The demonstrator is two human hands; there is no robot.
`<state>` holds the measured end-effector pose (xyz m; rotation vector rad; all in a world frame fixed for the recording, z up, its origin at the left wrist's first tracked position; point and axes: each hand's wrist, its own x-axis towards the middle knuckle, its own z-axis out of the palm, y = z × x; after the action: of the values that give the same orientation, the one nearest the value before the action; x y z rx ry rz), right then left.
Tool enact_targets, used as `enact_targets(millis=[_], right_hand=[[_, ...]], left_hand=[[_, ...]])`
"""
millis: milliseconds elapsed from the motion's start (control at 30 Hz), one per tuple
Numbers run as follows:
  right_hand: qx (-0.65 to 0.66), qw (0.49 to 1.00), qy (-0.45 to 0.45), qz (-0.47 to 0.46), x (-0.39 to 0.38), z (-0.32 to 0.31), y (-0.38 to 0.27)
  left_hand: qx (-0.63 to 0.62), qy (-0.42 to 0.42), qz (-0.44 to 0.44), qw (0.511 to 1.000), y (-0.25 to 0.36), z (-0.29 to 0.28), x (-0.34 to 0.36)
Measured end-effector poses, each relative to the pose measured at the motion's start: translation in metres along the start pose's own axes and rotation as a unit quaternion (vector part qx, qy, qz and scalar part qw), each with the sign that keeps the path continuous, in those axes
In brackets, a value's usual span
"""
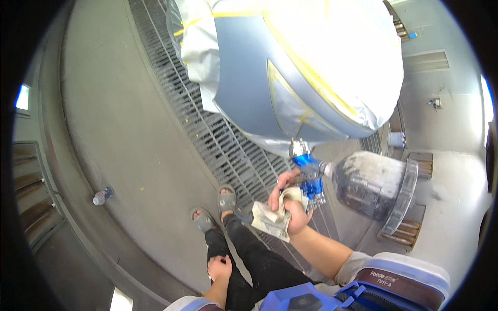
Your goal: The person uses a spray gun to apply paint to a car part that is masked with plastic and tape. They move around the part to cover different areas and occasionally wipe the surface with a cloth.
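My right hand (pixel 296 216) is closed around a blue and silver spray gun (pixel 311 184), just below the masked, curved car part. A folded, stained beige cloth (pixel 272 220) is held in the same hand, against the gun's handle. A large, paint-smeared cup (pixel 371 181) juts from the gun to the right, tipped on its side. Bare grey-blue surface (pixel 238 67) shows between yellow tape (pixel 306 67) and white masking sheet (pixel 358 46). Low down, by my dark trousers, my left hand (pixel 220 267) hangs with its fingers curled in; nothing shows in it.
Under the masked part runs a metal floor grating (pixel 207 124). A small bottle (pixel 102 196) lies on the grey floor at left. Near the right wall stands a white bucket (pixel 396 139). Purple respirator cartridges (pixel 399 282) fill the lower edge.
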<state>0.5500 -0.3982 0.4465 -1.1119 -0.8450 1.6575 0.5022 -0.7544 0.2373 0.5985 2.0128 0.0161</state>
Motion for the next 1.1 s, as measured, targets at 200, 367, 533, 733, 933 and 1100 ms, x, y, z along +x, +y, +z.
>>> enact_targets(millis=[200,367,533,733,933,1100], right_hand=[[0.005,0.999,-0.031,-0.018,0.003,-0.002,0.005],[0.018,1.0,-0.024,0.0,-0.002,-0.008,0.009],[0.02,0.999,-0.035,0.008,-0.003,-0.013,0.011],[-0.076,0.997,-0.029,0.017,-0.006,-0.022,0.014],[-0.02,0.999,-0.04,0.02,-0.007,-0.03,0.018],[-0.023,0.999,-0.026,0.021,-0.008,-0.034,0.027]], left_hand=[[-0.008,0.033,0.011,0.999,0.007,-0.001,-0.004],[-0.011,0.037,0.006,0.999,0.007,0.003,-0.005],[-0.009,0.026,0.0,1.0,0.009,0.005,-0.006],[-0.008,0.03,0.026,0.999,0.026,0.01,-0.006],[-0.016,0.03,0.016,0.999,0.031,0.015,-0.006],[-0.024,0.049,0.029,0.998,0.027,0.016,-0.009]])
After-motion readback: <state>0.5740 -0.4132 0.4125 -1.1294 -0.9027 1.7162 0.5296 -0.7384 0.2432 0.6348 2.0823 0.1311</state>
